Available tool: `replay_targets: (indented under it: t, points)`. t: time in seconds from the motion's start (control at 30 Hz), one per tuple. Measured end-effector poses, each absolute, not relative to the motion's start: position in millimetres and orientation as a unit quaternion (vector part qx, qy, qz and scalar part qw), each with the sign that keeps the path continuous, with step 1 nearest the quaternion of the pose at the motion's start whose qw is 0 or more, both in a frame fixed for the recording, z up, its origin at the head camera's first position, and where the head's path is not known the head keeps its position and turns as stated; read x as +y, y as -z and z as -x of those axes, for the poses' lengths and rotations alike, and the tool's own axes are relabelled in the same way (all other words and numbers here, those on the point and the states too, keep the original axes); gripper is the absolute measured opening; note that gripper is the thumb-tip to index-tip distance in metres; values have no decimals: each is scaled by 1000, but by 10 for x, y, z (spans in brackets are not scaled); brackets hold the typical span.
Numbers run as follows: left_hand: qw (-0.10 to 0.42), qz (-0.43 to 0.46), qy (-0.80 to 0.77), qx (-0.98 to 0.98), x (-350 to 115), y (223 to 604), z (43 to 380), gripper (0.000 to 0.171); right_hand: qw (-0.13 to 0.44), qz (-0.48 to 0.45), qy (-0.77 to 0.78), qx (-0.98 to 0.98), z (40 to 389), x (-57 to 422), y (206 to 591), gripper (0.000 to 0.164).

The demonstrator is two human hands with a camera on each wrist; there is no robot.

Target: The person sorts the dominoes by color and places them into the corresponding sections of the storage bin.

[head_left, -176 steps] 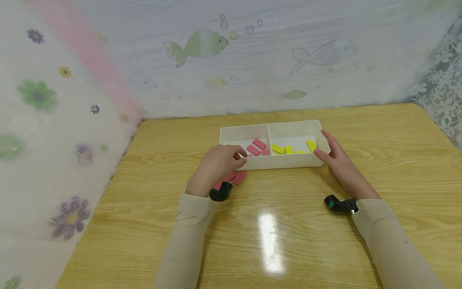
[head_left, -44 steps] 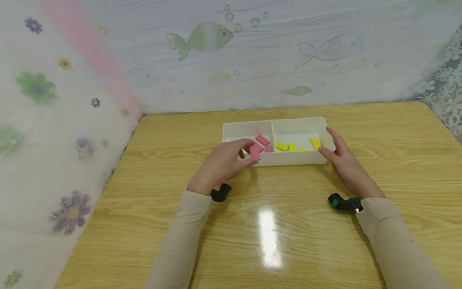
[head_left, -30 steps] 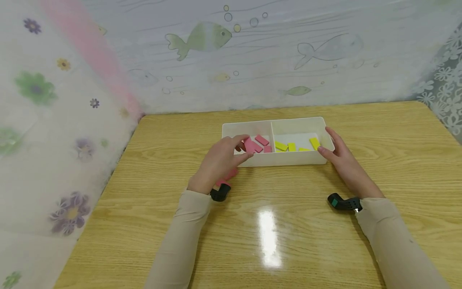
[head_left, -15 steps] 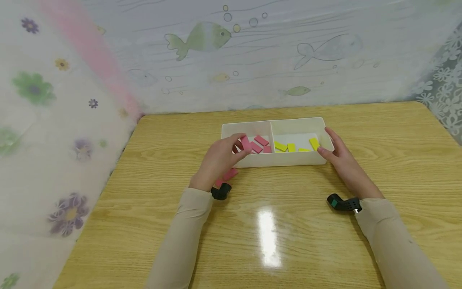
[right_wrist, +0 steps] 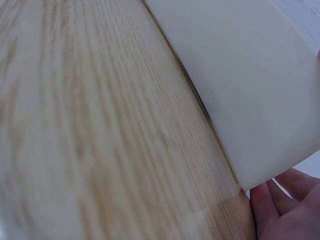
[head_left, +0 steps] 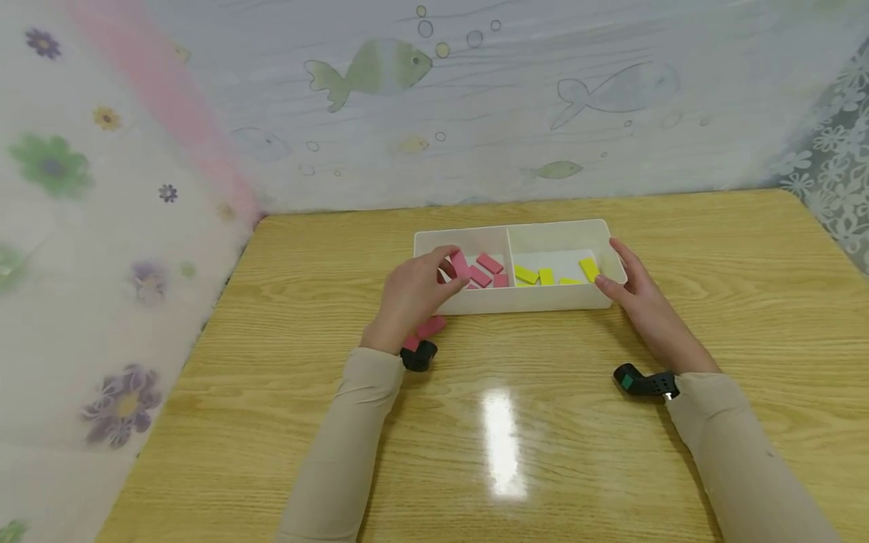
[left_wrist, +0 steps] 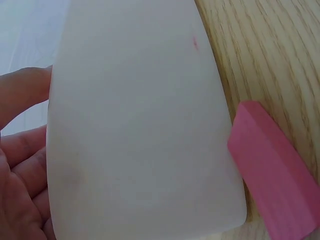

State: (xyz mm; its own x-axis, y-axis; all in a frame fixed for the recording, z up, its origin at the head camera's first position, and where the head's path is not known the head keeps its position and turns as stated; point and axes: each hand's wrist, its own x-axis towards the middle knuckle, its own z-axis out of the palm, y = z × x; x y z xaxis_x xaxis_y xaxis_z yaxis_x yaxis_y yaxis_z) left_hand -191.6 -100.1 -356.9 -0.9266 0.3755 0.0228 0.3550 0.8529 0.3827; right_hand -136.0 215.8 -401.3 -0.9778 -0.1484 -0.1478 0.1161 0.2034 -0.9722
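My left hand (head_left: 417,292) pinches a pink block (head_left: 459,264) between thumb and fingers, over the left compartment of a white divided box (head_left: 529,301). Several flat pink blocks (head_left: 489,263) lie in that compartment beneath it. On the right, my right hand (head_left: 641,298) holds the box's right end, thumb on the front rim and fingers behind the end wall. Yellow blocks (head_left: 526,274) lie in the right compartment. In the left wrist view the box wall (left_wrist: 140,120) hides the held block; the left fingers (left_wrist: 30,90) show past its rim.
Two pink blocks (head_left: 431,326) lie on the wooden table (head_left: 563,422) in front of the box's left end, partly under the left wrist. Behind the table stands a wall covering with fish (head_left: 387,68); a flowered one (head_left: 122,407) hangs at the left.
My left hand has brought the pink block from over the box's front wall back and left into the left compartment's space. Fewer pink blocks lie on the table. The right hand keeps its hold.
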Motion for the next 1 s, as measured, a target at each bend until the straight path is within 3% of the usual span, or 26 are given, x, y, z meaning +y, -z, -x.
replay_targets:
  t: [0.5, 1.0]
  points:
    - [-16, -162, -157, 974, -981, 3644, 1934, 48, 105, 15, 628, 771, 1430, 2162, 4072, 70]
    - [3, -182, -158, 971, -921, 3634, 1937, 53, 97, 18, 629, 771, 1442, 2250, 4204, 65]
